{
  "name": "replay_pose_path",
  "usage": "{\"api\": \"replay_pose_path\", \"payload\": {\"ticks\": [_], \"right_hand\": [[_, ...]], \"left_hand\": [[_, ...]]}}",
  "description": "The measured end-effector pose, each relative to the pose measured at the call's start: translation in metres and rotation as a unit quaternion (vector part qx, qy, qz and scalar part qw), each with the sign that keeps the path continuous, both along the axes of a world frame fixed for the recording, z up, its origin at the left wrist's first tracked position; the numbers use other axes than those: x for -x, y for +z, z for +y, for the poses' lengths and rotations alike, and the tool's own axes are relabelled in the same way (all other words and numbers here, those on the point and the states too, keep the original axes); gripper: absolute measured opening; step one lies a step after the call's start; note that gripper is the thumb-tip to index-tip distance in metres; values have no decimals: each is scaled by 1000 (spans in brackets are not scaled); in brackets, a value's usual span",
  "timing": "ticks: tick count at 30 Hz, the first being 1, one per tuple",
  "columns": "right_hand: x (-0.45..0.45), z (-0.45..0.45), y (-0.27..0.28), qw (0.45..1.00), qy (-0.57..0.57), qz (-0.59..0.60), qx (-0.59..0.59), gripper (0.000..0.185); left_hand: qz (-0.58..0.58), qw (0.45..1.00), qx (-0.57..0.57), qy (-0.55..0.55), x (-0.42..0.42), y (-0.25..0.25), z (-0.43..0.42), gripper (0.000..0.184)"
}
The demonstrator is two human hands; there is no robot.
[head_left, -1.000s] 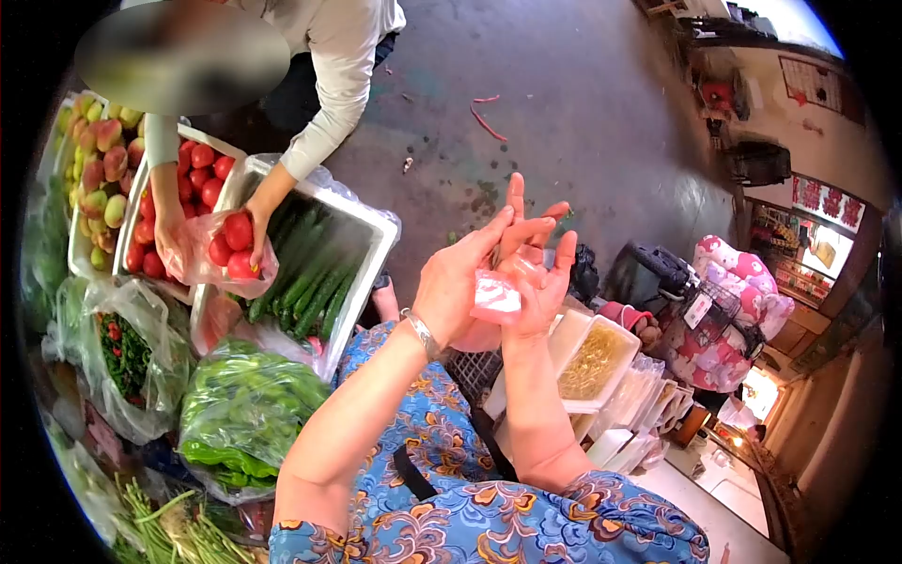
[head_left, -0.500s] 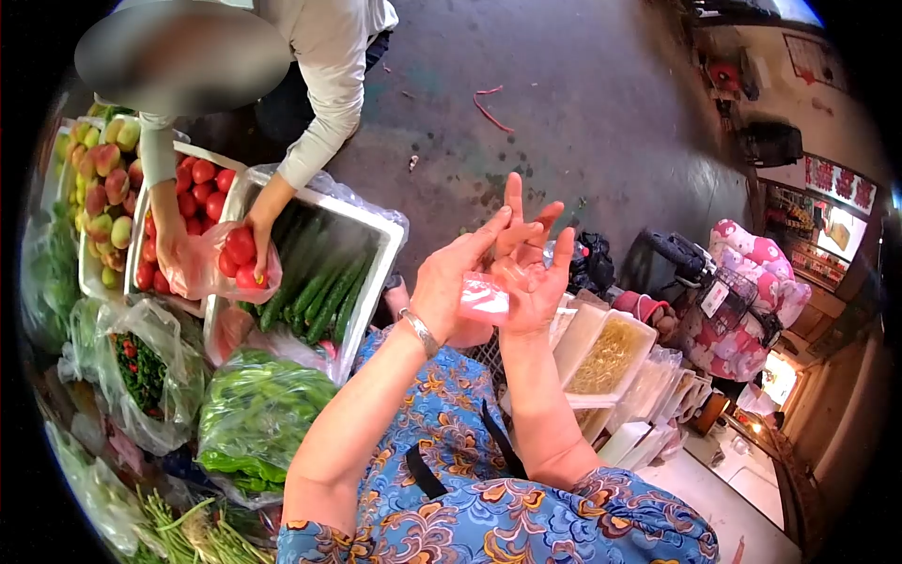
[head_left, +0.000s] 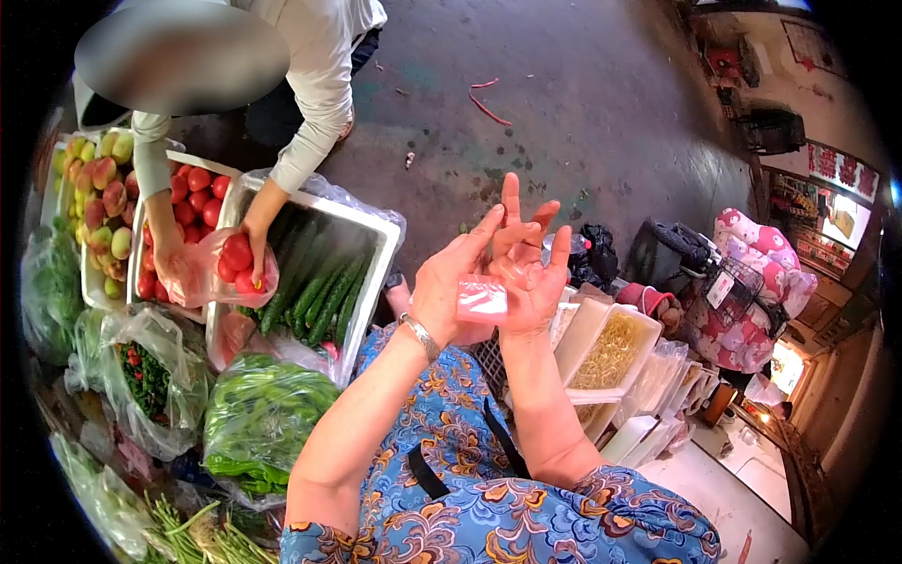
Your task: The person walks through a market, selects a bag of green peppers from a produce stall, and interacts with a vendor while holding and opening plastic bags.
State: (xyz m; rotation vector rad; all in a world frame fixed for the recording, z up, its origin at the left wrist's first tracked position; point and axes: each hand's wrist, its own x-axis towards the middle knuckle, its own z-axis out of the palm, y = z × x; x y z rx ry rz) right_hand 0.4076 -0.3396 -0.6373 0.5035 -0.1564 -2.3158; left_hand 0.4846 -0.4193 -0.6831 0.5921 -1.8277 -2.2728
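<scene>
My left hand (head_left: 443,284), with a silver bracelet on its wrist, reaches toward my right hand, its fingers stretched along the right fingers. A glossy pink plastic piece (head_left: 482,300) sticks out from the palm side of my left hand, in front of the base of my right palm; my left thumb is hidden. My right hand (head_left: 531,280) is palm up with its fingers spread, and the pink piece lies against it. Across the crates, another person's hands hold a thin pink plastic bag (head_left: 193,273) with several tomatoes (head_left: 237,252) at it.
To the left stand foam crates with cucumbers (head_left: 324,299), tomatoes (head_left: 197,193) and mangoes (head_left: 113,202). Bagged green peppers (head_left: 268,414) lie nearer. On my right are a tub of sprouts (head_left: 615,350) and a scooter with a pink cover (head_left: 752,282).
My hands keep nearly the same pose, with the pink piece still between them. The other person leans slightly left, still holding the bag and tomatoes. The view has shifted a little.
</scene>
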Motion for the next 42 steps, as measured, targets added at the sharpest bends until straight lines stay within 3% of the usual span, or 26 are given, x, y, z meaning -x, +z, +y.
{"api": "replay_pose_path", "payload": {"ticks": [3,5,12,14,17,19,20,21,23,24,28,30,31,33,34,36,37,39,40,41,42], "right_hand": [[0,2,-1,1000,-2,-5,7,34],[1,6,-5,1000,-12,-19,16,35],[2,11,-11,998,-16,-22,55,36],[2,13,-12,999,-21,-17,38,36],[4,20,-19,1000,-14,-4,13,37],[3,20,-18,1000,-21,-3,2,39],[3,21,-18,1000,-25,-12,0,40],[3,22,-20,1000,-22,-2,-6,39],[3,22,-22,999,-32,3,-41,39],[3,22,-22,998,-35,4,-48,38],[3,24,-23,998,-33,10,-51,38],[4,23,-23,998,-33,14,-54,38],[4,24,-23,997,-33,18,-62,39],[3,26,-23,998,-33,17,-59,39],[3,25,-24,998,-30,17,-54,39],[2,25,-25,998,-28,16,-51,39],[2,26,-25,998,-26,14,-53,39],[-1,26,-26,998,-25,9,-53,39],[-1,27,-26,998,-23,4,-51,38],[-2,28,-25,999,-19,-12,-40,39],[-4,30,-25,999,-17,-17,-37,39]], "left_hand": [[-6,999,34,-8,1,12,-5,71],[-25,998,-6,-53,2,22,-10,55],[-71,991,-65,-88,7,13,-5,55],[-7,935,-354,-19,11,8,-1,55],[38,928,-370,-32,12,19,-2,58],[10,883,-468,-34,13,15,-2,60],[29,893,-446,-53,12,14,-1,59],[11,978,-191,-83,10,18,-3,56],[53,920,-386,-47,11,5,5,56],[2,867,-499,-22,13,-1,8,54],[64,871,-486,-20,11,-2,12,53],[16,927,-372,-55,12,9,6,52],[15,926,-372,-57,13,8,7,52],[33,825,-564,14,13,4,12,54],[32,825,-563,15,12,2,12,54],[5,930,-364,-53,11,3,8,54],[4,929,-365,-54,9,3,6,54],[-50,991,-45,-112,5,6,6,54],[-2,969,-231,-81,4,2,9,53],[43,910,-410,-48,4,2,10,52],[33,853,-520,-29,4,2,9,50]]}}
